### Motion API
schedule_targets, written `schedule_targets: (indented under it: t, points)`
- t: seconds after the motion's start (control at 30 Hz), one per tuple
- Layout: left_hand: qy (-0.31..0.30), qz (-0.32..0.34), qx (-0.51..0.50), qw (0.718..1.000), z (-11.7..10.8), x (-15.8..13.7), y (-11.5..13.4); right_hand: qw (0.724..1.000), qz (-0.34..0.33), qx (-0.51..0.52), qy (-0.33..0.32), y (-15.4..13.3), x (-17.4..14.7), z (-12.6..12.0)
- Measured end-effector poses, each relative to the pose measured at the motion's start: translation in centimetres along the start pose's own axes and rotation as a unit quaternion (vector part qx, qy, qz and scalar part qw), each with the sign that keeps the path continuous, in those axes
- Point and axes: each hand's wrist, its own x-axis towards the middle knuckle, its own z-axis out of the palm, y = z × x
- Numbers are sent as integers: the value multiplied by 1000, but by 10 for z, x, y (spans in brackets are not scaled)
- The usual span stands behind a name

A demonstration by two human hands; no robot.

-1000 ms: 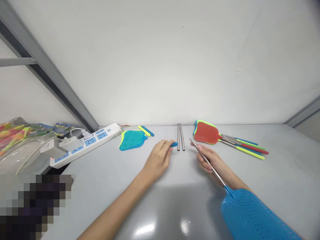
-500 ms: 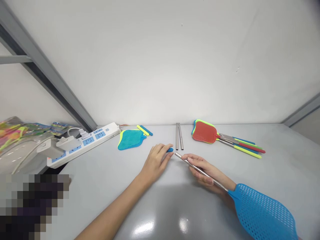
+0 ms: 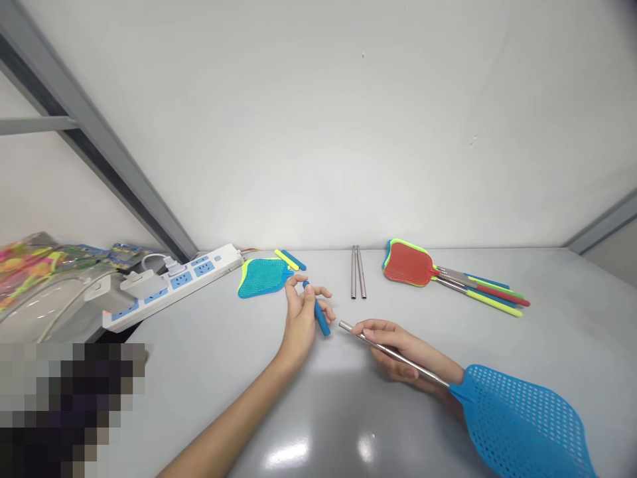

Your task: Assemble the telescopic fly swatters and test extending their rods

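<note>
My left hand (image 3: 302,317) is closed on a blue handle grip (image 3: 322,318), pinching it between thumb and fingers, its lower end tilted toward the right. In my right hand (image 3: 398,345) lies the metal rod of a fly swatter (image 3: 527,418), whose blue mesh head reaches the lower right edge of the view. The bare end of the rod points at the blue grip; a small gap separates them. Behind my left hand rest a blue and a yellow swatter head (image 3: 263,276), stacked, with a yellow and a blue grip (image 3: 292,259) beside them.
Two metal rods (image 3: 353,272) lie near the back wall. To their right is a pile of fly swatters (image 3: 408,263), red on top, handles pointing right. A white power strip (image 3: 174,285) with plugged-in chargers stands at left, near plastic bags (image 3: 30,272).
My left hand has lifted and turned, bringing the blue grip up into plain view. My right hand has shifted the swatter rod slightly left and down.
</note>
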Motion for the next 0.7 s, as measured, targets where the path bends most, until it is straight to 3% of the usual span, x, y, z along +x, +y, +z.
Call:
schedule_targets:
  t: [0.17, 0.53, 0.7]
  points:
    - [28, -22, -17, 999, -4, 4, -3, 999, 30, -22, -29, 6, 3, 3]
    - [33, -69, -57, 995, 2, 2, 1, 1000, -13, 7, -5, 8, 3, 6]
    - [6, -88, -72, 993, 2, 0, 7, 999, -30, 24, -9, 8, 3, 6]
